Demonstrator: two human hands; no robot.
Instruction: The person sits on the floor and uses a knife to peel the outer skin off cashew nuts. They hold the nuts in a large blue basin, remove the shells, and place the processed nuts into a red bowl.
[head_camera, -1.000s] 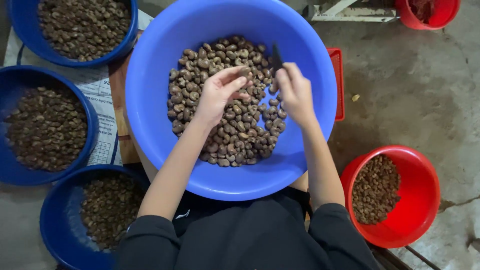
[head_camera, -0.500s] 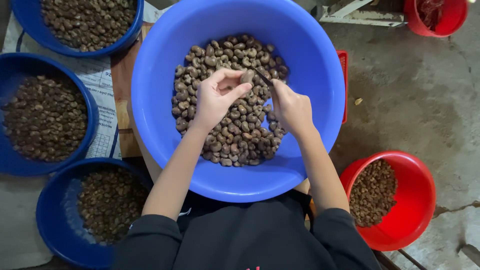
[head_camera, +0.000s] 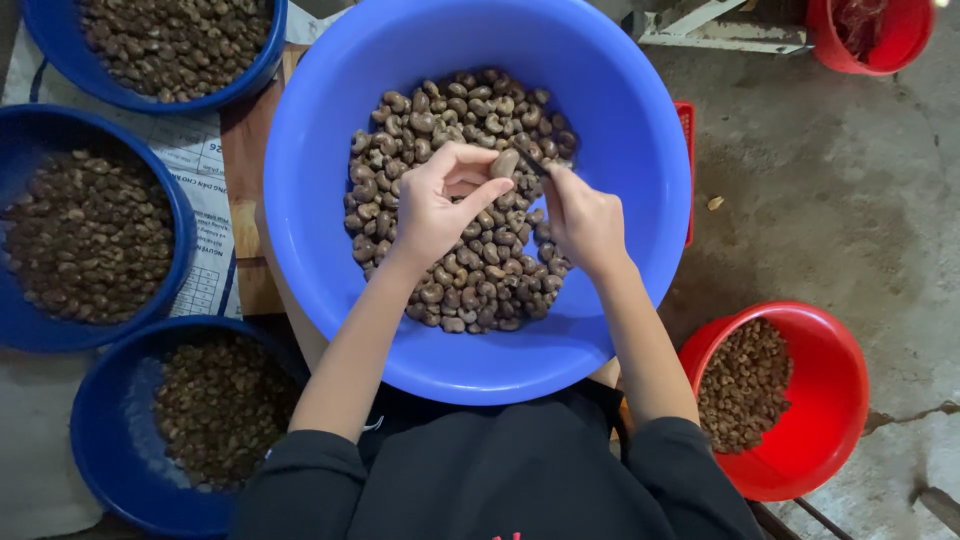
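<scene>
A big blue plastic basin (head_camera: 620, 300) sits in front of me with a heap of brown cashew nuts (head_camera: 440, 270) in it. My left hand (head_camera: 435, 205) is over the heap and pinches one cashew nut (head_camera: 505, 163) between thumb and fingers. My right hand (head_camera: 585, 222) is close beside it, closed on a small dark knife (head_camera: 530, 158) whose tip touches the held nut. Both hands hover just above the pile.
Three dark blue basins of brown nuts stand at the left: one at top (head_camera: 60, 60), one in the middle (head_camera: 180, 230), one at bottom (head_camera: 110, 440). A red bowl (head_camera: 840, 400) of nuts is at the right; another red tub (head_camera: 900, 40) stands top right on the concrete floor.
My hands have drawn together over the heap. The left hand has turned the nut toward the right hand, and the knife tip now meets it. The camera has shifted slightly.
</scene>
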